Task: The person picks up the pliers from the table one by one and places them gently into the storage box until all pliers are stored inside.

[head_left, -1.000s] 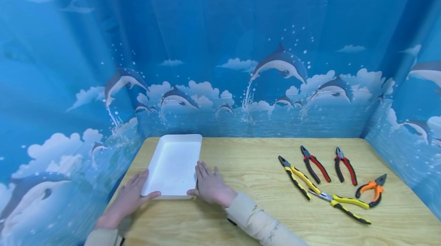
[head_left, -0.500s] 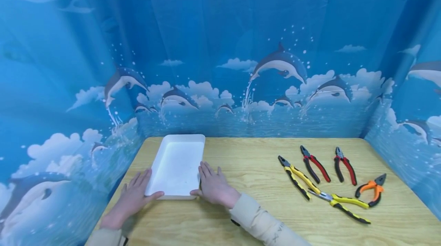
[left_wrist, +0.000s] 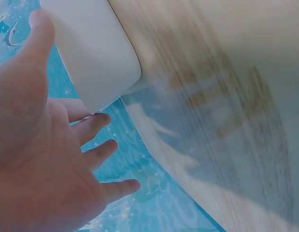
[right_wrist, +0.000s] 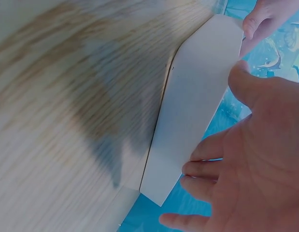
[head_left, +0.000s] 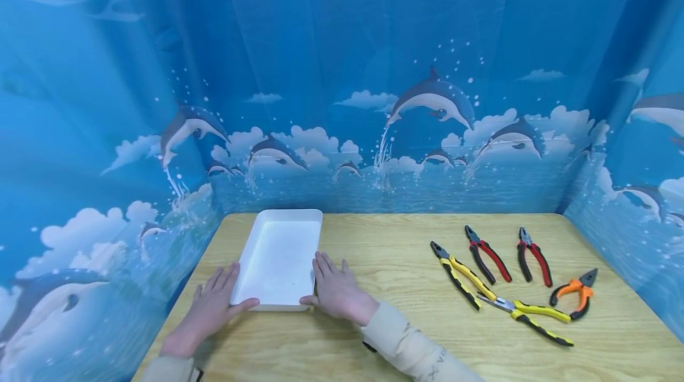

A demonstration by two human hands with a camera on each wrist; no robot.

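A shallow white rectangular tray [head_left: 278, 263] lies at the left of the wooden table, with nothing in it. At its left side, my left hand [head_left: 208, 305] has straight fingers along the wall and the thumb at the near left corner. My right hand [head_left: 342, 293] lies flat against the opposite side, its thumb reaching the near right corner. The left wrist view shows spread fingers [left_wrist: 98, 153] by the tray's end [left_wrist: 98, 53]. In the right wrist view the tray wall [right_wrist: 192, 92] runs close by my fingertips and thumb.
To the right lie several pliers: two with red-and-black handles [head_left: 494, 260] [head_left: 541, 263], two with yellow-and-black handles [head_left: 467, 281] [head_left: 542, 313] whose ends meet, and an orange-and-black pair [head_left: 579, 293]. A blue dolphin-print curtain [head_left: 331, 73] encloses the table [head_left: 385, 334].
The tray has slid a little to the right across the table, both hands moving along with it at its sides. The pliers have stayed in place.
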